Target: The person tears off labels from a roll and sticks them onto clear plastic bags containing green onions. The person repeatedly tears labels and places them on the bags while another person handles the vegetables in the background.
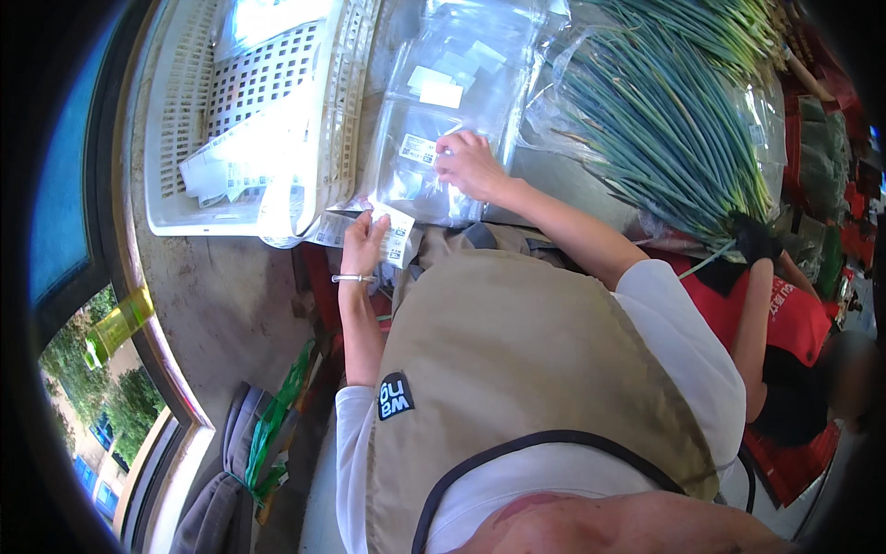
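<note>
My left hand [365, 242] grips a strip of printed stickers [396, 235] between thumb and fingers, beside the basket's near corner. The strip runs back towards a roll of stickers [280, 211] at that corner. With bent fingers, my right hand [467, 165] touches the top of a stack of clear plastic bags [484, 104]. One printed sticker [418, 149] lies on the bags just left of those fingers; whether the fingers pinch anything cannot be told. Several pale blank labels [440, 94] lie farther up the stack.
A white perforated plastic basket [346, 104] holds sticker strips and plastic packets at the left. Long green onions [664, 118] lie in piles at the right. A co-worker's dark-gloved hand [754, 237] is at their near end. A window with a green plastic bottle [119, 327] stands far left.
</note>
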`<state>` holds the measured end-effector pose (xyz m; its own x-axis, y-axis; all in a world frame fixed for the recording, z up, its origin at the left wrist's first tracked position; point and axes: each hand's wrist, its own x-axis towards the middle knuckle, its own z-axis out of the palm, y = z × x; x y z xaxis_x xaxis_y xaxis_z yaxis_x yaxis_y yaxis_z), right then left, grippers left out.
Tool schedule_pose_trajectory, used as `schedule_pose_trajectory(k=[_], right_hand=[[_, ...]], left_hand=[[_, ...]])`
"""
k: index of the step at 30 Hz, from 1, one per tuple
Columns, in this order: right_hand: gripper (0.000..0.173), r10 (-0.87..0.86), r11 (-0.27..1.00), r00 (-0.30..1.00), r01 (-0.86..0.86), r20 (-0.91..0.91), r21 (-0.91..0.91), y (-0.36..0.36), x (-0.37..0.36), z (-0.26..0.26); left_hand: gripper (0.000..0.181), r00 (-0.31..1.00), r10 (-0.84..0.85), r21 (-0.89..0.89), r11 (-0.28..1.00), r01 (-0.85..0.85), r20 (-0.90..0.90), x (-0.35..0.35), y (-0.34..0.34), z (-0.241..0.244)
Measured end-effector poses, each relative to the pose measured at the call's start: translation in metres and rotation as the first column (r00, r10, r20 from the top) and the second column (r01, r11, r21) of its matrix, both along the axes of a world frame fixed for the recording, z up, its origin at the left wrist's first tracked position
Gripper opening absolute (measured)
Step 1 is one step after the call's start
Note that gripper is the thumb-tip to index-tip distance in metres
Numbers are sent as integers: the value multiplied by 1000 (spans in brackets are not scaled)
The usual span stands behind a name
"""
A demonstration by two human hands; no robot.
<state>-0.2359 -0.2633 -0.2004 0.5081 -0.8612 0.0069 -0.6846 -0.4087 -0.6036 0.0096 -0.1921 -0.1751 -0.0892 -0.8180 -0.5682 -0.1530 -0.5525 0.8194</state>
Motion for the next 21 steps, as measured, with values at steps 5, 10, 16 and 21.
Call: schedule_pose_trajectory(k=[5, 10, 16, 21], right_hand=[[10, -44, 978, 972, -5, 230, 210, -29, -1, -5], [14, -368, 775, 857, 67, 362, 629, -65, -13, 26], [18, -513, 657, 665, 711, 543, -251, -104, -59, 68], [30, 90, 996, 991, -87, 102, -35, -26, -2, 28]], left_hand=[[15, 990, 51, -120, 992, -35, 132, -24, -20, 0], [13, 985, 139, -77, 986, -147, -103, -44, -34, 5], [32, 858, 152, -297, 955, 1, 491, -59, -70, -31], [45, 678, 116, -209, 976, 56, 726, -73, -95, -29]])
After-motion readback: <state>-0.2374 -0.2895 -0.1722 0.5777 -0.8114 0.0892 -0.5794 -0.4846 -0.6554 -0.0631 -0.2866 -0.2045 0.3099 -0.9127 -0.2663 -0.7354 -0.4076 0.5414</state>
